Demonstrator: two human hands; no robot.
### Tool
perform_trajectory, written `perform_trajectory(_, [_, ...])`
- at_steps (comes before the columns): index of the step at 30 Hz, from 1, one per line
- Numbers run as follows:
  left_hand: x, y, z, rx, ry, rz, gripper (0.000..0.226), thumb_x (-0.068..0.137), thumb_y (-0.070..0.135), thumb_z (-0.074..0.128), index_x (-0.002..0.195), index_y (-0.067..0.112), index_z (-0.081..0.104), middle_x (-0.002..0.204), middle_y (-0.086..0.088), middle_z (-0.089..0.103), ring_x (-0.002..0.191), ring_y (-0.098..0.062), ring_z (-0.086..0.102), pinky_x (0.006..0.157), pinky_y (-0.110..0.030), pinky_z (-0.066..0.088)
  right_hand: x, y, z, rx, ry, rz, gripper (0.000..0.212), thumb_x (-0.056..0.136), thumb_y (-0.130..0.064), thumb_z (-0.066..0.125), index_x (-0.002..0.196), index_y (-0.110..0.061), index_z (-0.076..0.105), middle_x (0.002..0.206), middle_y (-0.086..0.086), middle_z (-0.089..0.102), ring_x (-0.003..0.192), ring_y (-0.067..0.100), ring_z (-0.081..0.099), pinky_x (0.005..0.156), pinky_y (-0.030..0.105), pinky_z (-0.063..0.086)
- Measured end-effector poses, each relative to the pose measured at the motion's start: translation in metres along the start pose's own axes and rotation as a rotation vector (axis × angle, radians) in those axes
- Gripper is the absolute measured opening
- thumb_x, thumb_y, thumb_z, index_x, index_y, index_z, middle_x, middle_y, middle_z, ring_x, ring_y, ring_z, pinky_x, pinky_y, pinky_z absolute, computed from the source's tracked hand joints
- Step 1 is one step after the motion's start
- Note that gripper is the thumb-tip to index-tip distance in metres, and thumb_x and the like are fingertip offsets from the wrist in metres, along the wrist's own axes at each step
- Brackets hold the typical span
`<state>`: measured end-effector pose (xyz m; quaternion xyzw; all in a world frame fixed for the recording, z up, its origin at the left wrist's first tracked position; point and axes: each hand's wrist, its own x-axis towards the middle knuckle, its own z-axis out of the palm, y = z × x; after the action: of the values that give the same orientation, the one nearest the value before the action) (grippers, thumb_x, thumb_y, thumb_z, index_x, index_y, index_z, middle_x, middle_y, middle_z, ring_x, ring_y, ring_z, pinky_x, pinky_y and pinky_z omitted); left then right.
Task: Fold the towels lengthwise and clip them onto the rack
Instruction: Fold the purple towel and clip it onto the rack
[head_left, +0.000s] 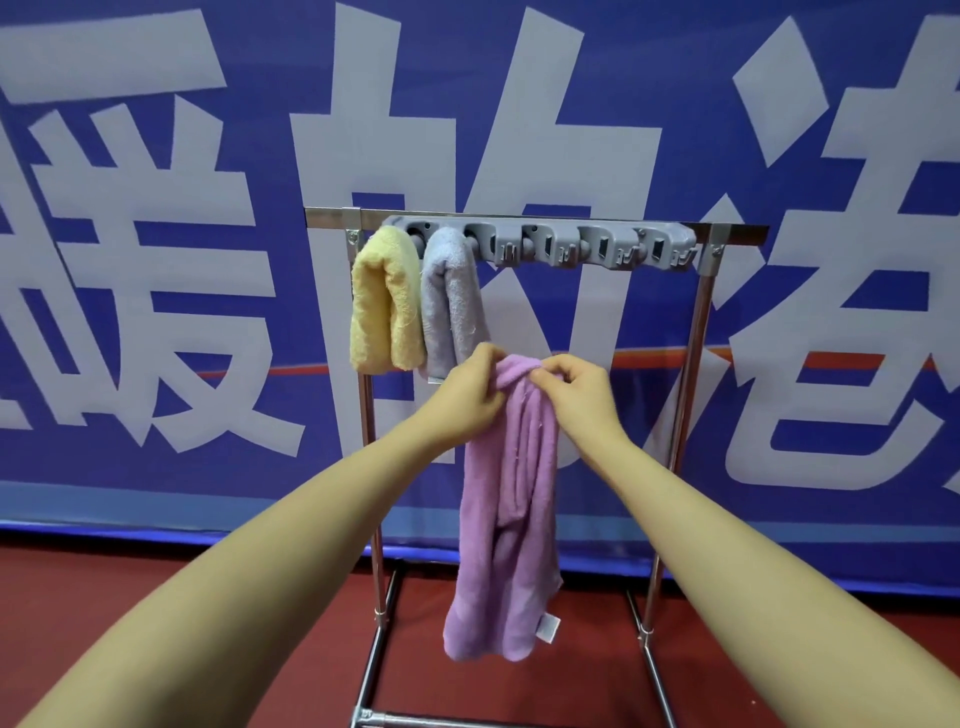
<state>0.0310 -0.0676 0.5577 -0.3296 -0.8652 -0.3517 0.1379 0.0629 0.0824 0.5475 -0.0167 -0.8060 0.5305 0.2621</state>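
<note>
Two bare forearms reach in from the near edge and meet at the middle of the view. Left hand (475, 387) and right hand (574, 387) both pinch the bunched top of a purple towel (506, 525), fingers curled into the cloth, one hand on each side of the fold. That towel hangs down between the arms in long loose pleats, its lower end clear of the red floor (208, 613), with a small white label (549, 627) at its bottom right corner.

Just beyond the hands stands a metal rack (693, 374) with a grey clip bar (561, 243) fixed along its top rail. A yellow towel (384, 306) hangs doubled over at the far left end of that bar, and a lavender-grey towel (449, 301) hangs just beside it on its right, the two touching. The clips further right hold nothing. The purple towel's top sits below the bar, near the lower end of the lavender-grey one.

Behind the rack hangs a blue banner (156, 457) with large white characters.
</note>
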Motion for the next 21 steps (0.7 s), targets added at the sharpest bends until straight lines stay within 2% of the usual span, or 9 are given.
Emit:
perform_trajectory(1, [-0.003, -0.006, 0.002, 0.048, 0.009, -0.028, 0.008, 0.089, 0.008, 0.05, 0.083, 0.012, 0.048, 0.079, 0.002, 0.054, 0.075, -0.019, 0.049, 0.067, -0.028, 0.035, 0.001, -0.001, -0.002, 0.027, 0.034, 0.009, 0.017, 0.084, -0.024, 0.062, 0.067, -0.027, 0.065, 0.067, -0.011, 0.064, 0.078, 0.018, 0.062, 0.095, 0.055, 0.044])
perform_trajectory(3, [-0.009, -0.015, 0.006, 0.184, 0.043, -0.049, 0.03, 0.09, 0.013, 0.051, 0.064, 0.014, 0.037, 0.063, 0.0, 0.048, 0.064, -0.027, 0.045, 0.061, -0.032, 0.031, 0.002, -0.005, -0.006, 0.007, 0.101, 0.02, 0.023, 0.086, -0.022, 0.061, 0.064, -0.029, 0.063, 0.069, -0.014, 0.064, 0.084, 0.018, 0.062, 0.096, 0.055, 0.042])
perform_trajectory(6, [-0.014, -0.014, 0.003, 0.289, 0.095, -0.008, 0.027, 0.095, 0.019, 0.048, 0.07, 0.012, 0.041, 0.071, -0.008, 0.057, 0.07, -0.034, 0.052, 0.064, -0.037, 0.035, 0.0, -0.007, -0.008, -0.019, 0.195, 0.073, 0.024, 0.088, -0.024, 0.06, 0.064, -0.03, 0.061, 0.074, -0.014, 0.064, 0.095, 0.023, 0.06, 0.094, 0.047, 0.044])
perform_trajectory(8, [-0.015, -0.013, 0.0, 0.182, 0.111, 0.005, 0.025, 0.096, 0.02, 0.047, 0.072, 0.014, 0.043, 0.07, 0.0, 0.053, 0.07, -0.028, 0.052, 0.064, -0.034, 0.035, -0.002, -0.005, -0.009, -0.017, 0.236, 0.114, 0.023, 0.087, -0.025, 0.06, 0.064, -0.03, 0.061, 0.076, -0.013, 0.064, 0.097, 0.025, 0.059, 0.089, 0.042, 0.046])
perform_trajectory(10, [-0.014, -0.009, -0.004, -0.049, 0.174, -0.062, 0.02, 0.096, 0.018, 0.048, 0.076, 0.015, 0.05, 0.071, 0.005, 0.054, 0.069, -0.017, 0.051, 0.061, -0.025, 0.037, -0.002, -0.001, -0.011, -0.003, 0.237, 0.128, 0.023, 0.086, -0.023, 0.062, 0.064, -0.03, 0.062, 0.073, -0.013, 0.065, 0.092, 0.024, 0.061, 0.093, 0.047, 0.045])
perform_trajectory(14, [-0.001, 0.002, -0.013, -0.384, 0.352, -0.244, 0.011, 0.096, 0.013, 0.042, 0.106, 0.016, 0.048, 0.087, 0.006, 0.054, 0.073, -0.007, 0.049, 0.066, -0.022, 0.039, 0.0, 0.007, -0.02, 0.037, 0.318, 0.124, 0.027, 0.086, -0.019, 0.06, 0.061, -0.029, 0.063, 0.072, -0.008, 0.067, 0.089, 0.025, 0.062, 0.094, 0.053, 0.045])
perform_trajectory(16, [0.006, 0.006, -0.02, -0.367, 0.371, -0.267, 0.02, 0.093, 0.001, 0.036, 0.099, 0.013, 0.051, 0.087, 0.007, 0.054, 0.073, -0.008, 0.049, 0.065, -0.02, 0.038, 0.001, 0.009, -0.026, 0.036, 0.376, 0.123, 0.024, 0.089, -0.016, 0.056, 0.07, -0.027, 0.066, 0.081, -0.003, 0.069, 0.094, 0.027, 0.061, 0.094, 0.052, 0.045])
perform_trajectory(19, [0.012, 0.003, -0.027, -0.291, 0.332, -0.331, 0.036, 0.083, -0.01, 0.032, 0.083, 0.008, 0.063, 0.081, 0.004, 0.06, 0.069, -0.008, 0.051, 0.059, -0.015, 0.039, 0.002, 0.01, -0.037, 0.056, 0.451, 0.129, 0.024, 0.094, -0.01, 0.049, 0.105, -0.014, 0.07, 0.108, 0.004, 0.069, 0.108, 0.025, 0.059, 0.1, 0.048, 0.045])
perform_trajectory(21, [0.015, -0.006, -0.03, -0.267, 0.357, -0.383, 0.039, 0.084, -0.009, 0.035, 0.087, 0.011, 0.068, 0.088, 0.003, 0.064, 0.079, -0.014, 0.058, 0.068, -0.024, 0.05, 0.004, 0.01, -0.045, 0.074, 0.491, 0.13, 0.029, 0.096, -0.008, 0.045, 0.115, -0.01, 0.066, 0.117, 0.007, 0.066, 0.113, 0.025, 0.057, 0.102, 0.045, 0.045])
